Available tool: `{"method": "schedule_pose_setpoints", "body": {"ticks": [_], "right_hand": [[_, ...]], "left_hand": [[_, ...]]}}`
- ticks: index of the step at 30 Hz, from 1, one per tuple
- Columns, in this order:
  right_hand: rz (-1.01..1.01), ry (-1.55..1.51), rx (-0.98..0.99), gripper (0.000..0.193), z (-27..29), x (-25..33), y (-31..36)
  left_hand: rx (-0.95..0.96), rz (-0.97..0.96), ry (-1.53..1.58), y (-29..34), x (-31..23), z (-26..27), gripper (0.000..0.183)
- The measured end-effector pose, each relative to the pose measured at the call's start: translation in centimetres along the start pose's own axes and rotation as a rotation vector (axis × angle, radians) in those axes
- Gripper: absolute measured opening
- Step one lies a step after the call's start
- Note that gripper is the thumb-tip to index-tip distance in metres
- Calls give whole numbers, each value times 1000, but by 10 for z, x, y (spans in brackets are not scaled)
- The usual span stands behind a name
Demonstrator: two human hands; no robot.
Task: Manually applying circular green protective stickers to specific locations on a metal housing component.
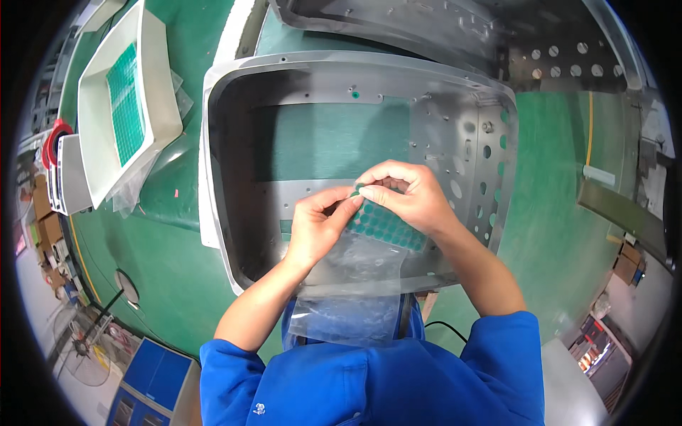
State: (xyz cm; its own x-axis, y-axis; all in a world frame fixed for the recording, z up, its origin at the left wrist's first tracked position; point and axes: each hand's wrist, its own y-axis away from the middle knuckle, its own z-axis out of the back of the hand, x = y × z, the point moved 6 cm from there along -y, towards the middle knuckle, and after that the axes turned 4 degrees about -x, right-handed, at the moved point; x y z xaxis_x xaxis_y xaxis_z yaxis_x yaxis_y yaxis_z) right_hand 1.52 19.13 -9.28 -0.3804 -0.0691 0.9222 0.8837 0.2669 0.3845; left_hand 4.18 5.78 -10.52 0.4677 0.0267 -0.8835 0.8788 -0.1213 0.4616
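A sheet of green round stickers point(383, 226) is held up between my two hands, over the near part of a grey metal housing point(217, 170). My right hand point(420, 202) grips the sheet's upper edge, thumb on top. The fingertips of my left hand point(316, 226) are closed at its upper left corner, touching the right thumb tip. Whether a single sticker is lifted between them is too small to tell. Below the sheet hangs a clear plastic bag point(355, 266), its lower end lying over the housing's near rim onto my lap.
On the left stands a white tray point(160, 106) holding a green gridded sheet point(126, 103). Behind the housing is another grey metal part point(426, 28) with round holes. A fan point(82, 348) and a blue cabinet point(153, 373) stand at the lower left.
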Motion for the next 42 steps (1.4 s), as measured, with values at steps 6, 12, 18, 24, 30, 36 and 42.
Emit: {"method": "schedule_pose_setpoints", "body": {"ticks": [6, 12, 18, 24, 30, 36, 42], "right_hand": [[22, -100, -208, 7, 6, -12, 23], [73, 19, -302, 5, 7, -20, 32], [98, 88, -373, 8, 7, -20, 36], [231, 299, -432, 9, 7, -18, 34], [-142, 477, -652, 7, 137, -94, -8], [-220, 588, -515, 10, 138, -104, -16], [-256, 668, -549, 9, 136, -100, -18]], "left_hand": [[89, 85, -121, 1, 14, -9, 15], [122, 113, -232, 2, 18, -13, 16], [132, 88, -260, 1, 19, -15, 17], [100, 187, -263, -3, 29, -10, 14], [71, 176, -259, -11, 27, -9, 15], [72, 185, -224, -11, 31, -8, 15], [74, 188, -240, -11, 31, -9, 16]]}}
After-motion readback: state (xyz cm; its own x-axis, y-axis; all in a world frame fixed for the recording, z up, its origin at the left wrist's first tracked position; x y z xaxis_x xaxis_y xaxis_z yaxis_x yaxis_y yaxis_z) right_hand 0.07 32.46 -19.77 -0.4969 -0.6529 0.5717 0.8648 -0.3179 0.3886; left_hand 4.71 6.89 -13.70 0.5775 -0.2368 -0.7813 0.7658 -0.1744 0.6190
